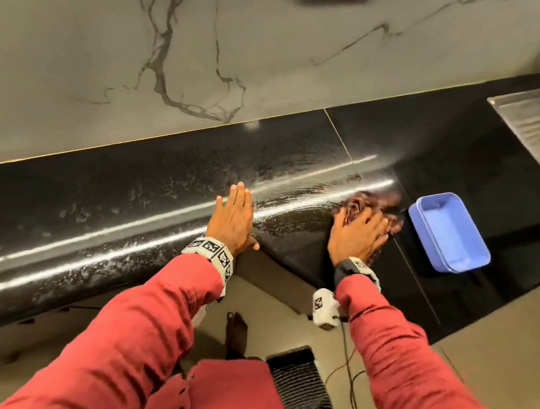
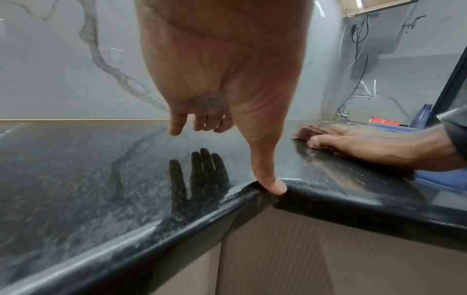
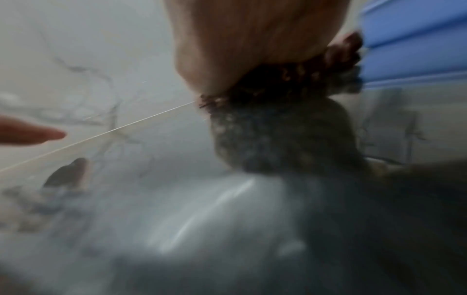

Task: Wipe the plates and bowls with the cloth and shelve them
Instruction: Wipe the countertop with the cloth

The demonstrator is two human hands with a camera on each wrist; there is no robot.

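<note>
1. While the right hand (image 1: 357, 236) is pressing a dark red cloth (image 1: 377, 206) flat against the black bench (image 1: 128, 195), its fingers (image 1: 374, 221) are lying spread and straight on top of the cloth rather than clenched round it; the wiping in hand looks to be of the wet bench surface, not of a dish.
2. The left hand (image 1: 233, 220) is resting released, with its fingers (image 1: 239, 194) straight over the bench and its thumb (image 2: 269, 179) touching the rounded front edge at the inner corner.
3. No plate or bowl is showing; just beyond the right fingertips, a stack of blue rectangular tubs (image 1: 449, 231) is sitting apart from the cloth.
4. Judging from this, the next move is calling for gathering the cloth into a grip and taking up a tub with the left hand, if these are the dishes meant.
5. Between the two hands the bench is lying wet and streaked, offering open sweeping room; past the tubs a steel drainboard (image 1: 539, 134) is bounding it, and the marble wall (image 1: 214, 30) is closing it ahead of the fingertips.
</note>
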